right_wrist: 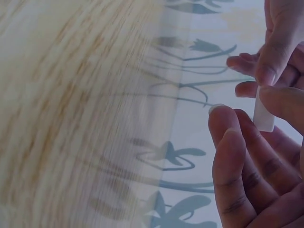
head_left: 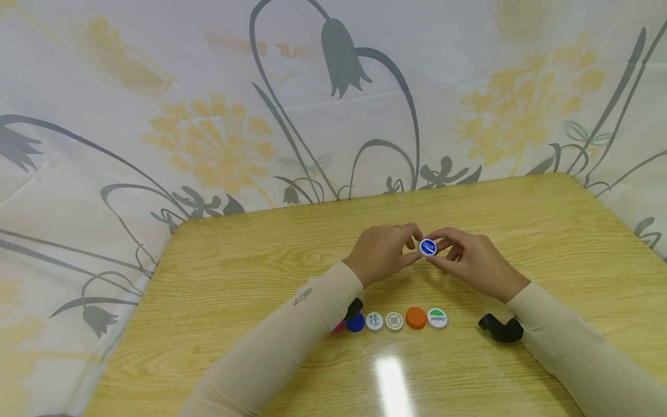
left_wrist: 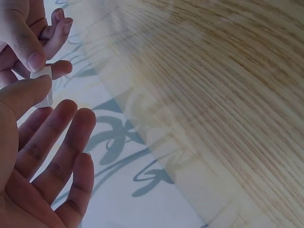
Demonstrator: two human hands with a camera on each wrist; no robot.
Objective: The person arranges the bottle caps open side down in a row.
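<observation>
Held up above the table is a white bottle cap (head_left: 428,247) with a blue printed top. My left hand (head_left: 383,252) pinches its left edge between thumb and fingers. From the other side, my right hand (head_left: 471,259) pinches the same cap. Both wrist views show the white side of the cap (left_wrist: 45,97) edge-on, with thumbs on it; the remaining fingers of the left hand (left_wrist: 52,161) spread loosely below. Nearer my body, a row of caps lies on the wood: pink (head_left: 338,328), dark blue (head_left: 355,322), two white ones, orange (head_left: 416,318) and white-and-green (head_left: 437,318).
The wood-grain table (head_left: 250,272) reaches back to a flower-printed cloth (head_left: 312,116). Black devices sit at both wrists, one near the right sleeve (head_left: 502,329). My left sleeve (head_left: 281,336) partly covers the pink cap. Light glares on the table's near part.
</observation>
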